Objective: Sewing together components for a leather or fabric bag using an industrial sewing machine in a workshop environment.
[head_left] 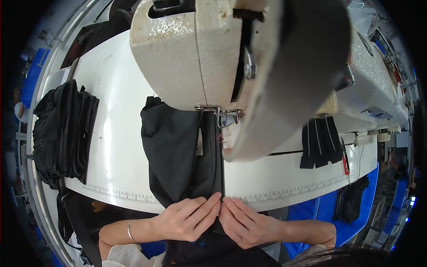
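A black fabric piece (173,147) lies on the white sewing table under the head of a sewing machine (173,58). Along its right edge runs a black zipper (223,171), reaching from the needle area toward me. At the table's front edge my left hand (190,217) pinches the fabric and zipper edge between thumb and fingers. Right beside it, my right hand (247,222) pinches the zipper at nearly the same spot, fingertips almost touching the left's. The metal presser foot (227,120) sits at the far end of the zipper; the needle itself is hard to make out.
A pile of folded black fabric (66,133) rests on the table's left side. Several black zipper strips (321,140) hang at the right, near red-handled snips (345,161). A blue bin (311,213) with black pieces stands at the lower right. A printed ruler (284,192) follows the front edge.
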